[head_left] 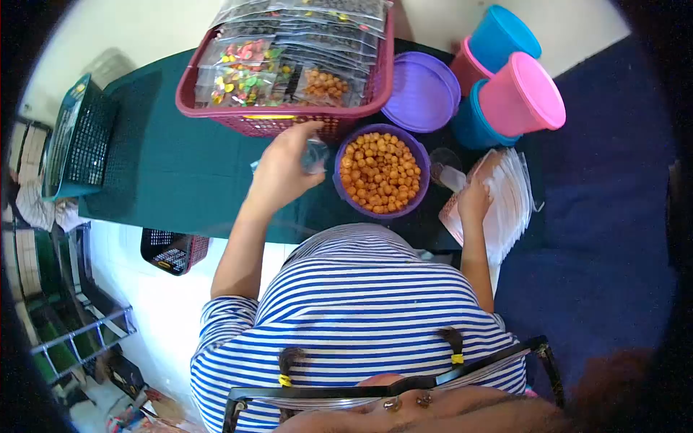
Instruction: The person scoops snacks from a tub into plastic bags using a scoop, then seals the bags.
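Note:
A purple bowl [339,189] full of round orange-brown snacks [380,173] stands in front of the body. To its left, my left hand [283,164] curls its fingers round a clear object [315,156], perhaps a small cup; motion blurs its outline. My right hand [476,200] is at the bowl's right, its fingers closed at the edge of a stack of clear plastic bags [507,206] in a pink basket [450,220]. What those fingers grip is too small to make out. A clear round item [443,160] lies between bowl and right hand.
Behind the bowl, a maroon basket [281,115] holds many filled packets. A purple lid [421,92] lies beside it. Pink [514,97] and blue tubs [499,40] are stacked at the back right. A green basket [90,144] stands far left; a dark basket [173,250] is below the green-covered table's edge.

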